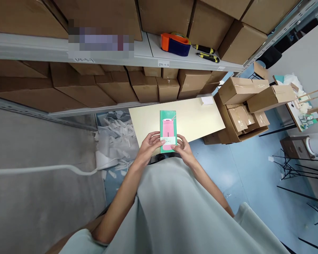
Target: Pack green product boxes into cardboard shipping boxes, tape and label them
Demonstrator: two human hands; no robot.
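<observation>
Between my two hands is a small green box (168,123) with a pink device printed on its front and a pale label strip across the lower part. My left hand (151,144) grips its left side, thumb over the front. My right hand (183,147) holds the lower right edge, its thumb at the bottom corner. The box is upright, facing me, above a pale yellow board (196,118). A white slip or pad (207,101) lies at the board's far right corner.
Shelves of cardboard boxes (164,14) stand ahead; an orange and navy tape dispenser (175,44) and cutters (208,57) lie on one. An open carton (241,120) of boxes is at right. White scraps (119,134) fill the left underside. Black metal stands (294,165) are far right.
</observation>
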